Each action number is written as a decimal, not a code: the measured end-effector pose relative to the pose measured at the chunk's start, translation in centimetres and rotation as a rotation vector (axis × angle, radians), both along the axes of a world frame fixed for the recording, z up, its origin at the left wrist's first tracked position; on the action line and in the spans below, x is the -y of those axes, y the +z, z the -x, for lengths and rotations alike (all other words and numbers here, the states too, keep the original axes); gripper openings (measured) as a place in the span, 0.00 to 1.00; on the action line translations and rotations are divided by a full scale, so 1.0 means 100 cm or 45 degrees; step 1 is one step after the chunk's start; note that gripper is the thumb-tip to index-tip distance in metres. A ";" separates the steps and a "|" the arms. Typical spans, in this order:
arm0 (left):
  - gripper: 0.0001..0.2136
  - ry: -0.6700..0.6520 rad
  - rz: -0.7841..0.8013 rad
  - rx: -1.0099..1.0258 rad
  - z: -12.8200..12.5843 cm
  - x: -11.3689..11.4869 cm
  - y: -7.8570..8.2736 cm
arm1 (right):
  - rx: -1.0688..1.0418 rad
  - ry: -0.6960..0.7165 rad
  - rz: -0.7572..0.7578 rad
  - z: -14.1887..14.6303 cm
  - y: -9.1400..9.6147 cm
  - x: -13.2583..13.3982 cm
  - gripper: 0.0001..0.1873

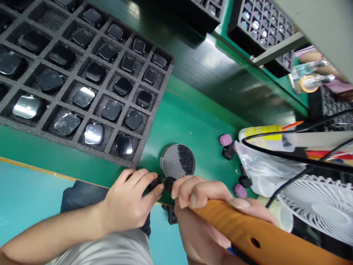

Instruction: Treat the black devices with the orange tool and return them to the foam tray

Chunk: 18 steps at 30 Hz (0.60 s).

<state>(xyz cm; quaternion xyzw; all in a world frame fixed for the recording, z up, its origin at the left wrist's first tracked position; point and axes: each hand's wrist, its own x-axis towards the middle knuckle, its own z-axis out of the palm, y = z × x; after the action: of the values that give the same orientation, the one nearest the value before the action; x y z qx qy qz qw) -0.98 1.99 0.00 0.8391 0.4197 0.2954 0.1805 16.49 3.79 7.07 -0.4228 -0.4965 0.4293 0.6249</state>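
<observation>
My left hand point(129, 200) is closed in a pinch on a small black part point(155, 182) at the near edge of the green bench point(193, 117). My right hand point(202, 198) is wrapped round an orange tool handle point(248, 232) whose black tip point(168, 183) meets that part. Just beyond my fingers sits a round metal dish point(178, 161) with tiny black pieces piled on its right side. A dark foam tray point(82, 73) with several black smartwatch bodies in its pockets lies at the upper left.
A white fan point(320, 209) and a plastic bag point(264, 169) crowd the right side, with black cables across them. Small purple caps point(225, 140) and black bits lie by the bag. More gridded trays point(261, 22) stand at the back. A teal floor shows below.
</observation>
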 end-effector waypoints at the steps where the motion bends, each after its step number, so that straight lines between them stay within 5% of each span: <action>1: 0.13 -0.007 0.000 -0.006 0.001 0.000 0.000 | 0.009 0.019 0.003 0.000 0.000 0.000 0.24; 7: 0.12 -0.016 -0.002 -0.066 0.000 -0.004 0.002 | -0.113 0.031 -0.009 -0.003 -0.003 -0.008 0.27; 12: 0.14 -0.019 -0.034 0.032 -0.002 0.004 0.006 | -0.162 -0.100 -0.210 -0.035 -0.022 -0.012 0.26; 15: 0.23 -0.168 -0.022 0.052 0.014 -0.001 0.024 | -0.144 -0.113 -0.136 -0.058 -0.048 -0.018 0.26; 18: 0.25 -0.172 -0.018 -0.001 0.052 -0.042 0.057 | -0.255 -0.262 -0.160 -0.068 -0.068 -0.024 0.26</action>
<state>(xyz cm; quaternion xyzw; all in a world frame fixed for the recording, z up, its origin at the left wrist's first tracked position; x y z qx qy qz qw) -6.17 6.19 5.70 0.8668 0.3603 0.2851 0.1940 23.29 6.19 0.29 -0.3865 -0.4116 0.3709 0.7373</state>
